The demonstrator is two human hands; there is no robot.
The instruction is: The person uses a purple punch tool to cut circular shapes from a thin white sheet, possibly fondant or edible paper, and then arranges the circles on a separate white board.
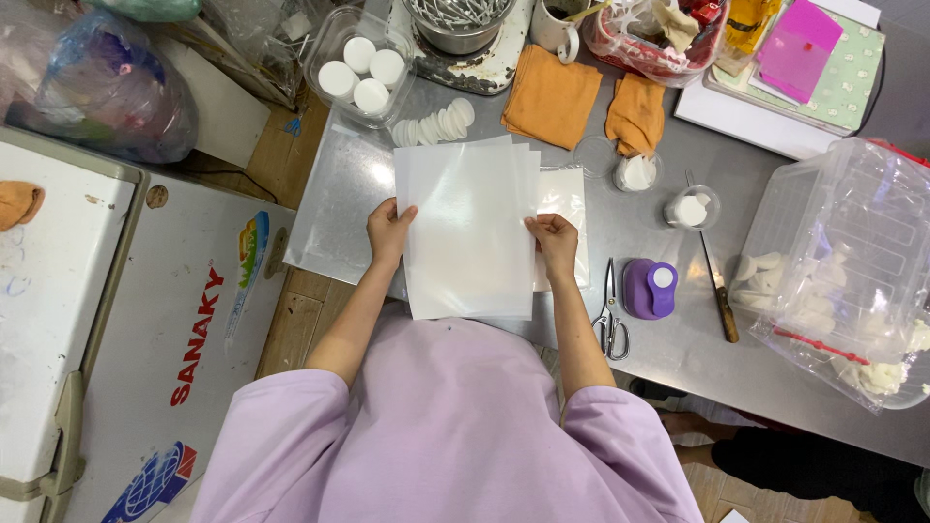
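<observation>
A stack of translucent white sheets [468,228] is held over the steel table [639,242]. My left hand [387,232] grips the stack's left edge, thumb on top. My right hand [555,242] pinches the right edge. One more sheet [565,199] lies flat under the stack's right side. The sheets hide the table surface beneath them.
Scissors [610,315], a purple paper punch [649,288] and a knife [719,291] lie right of my hands. A clear bin [852,261] with white discs stands at far right. Behind are orange cloths [552,95], a tub of round white pieces [360,63] and a white chest freezer [116,320] at left.
</observation>
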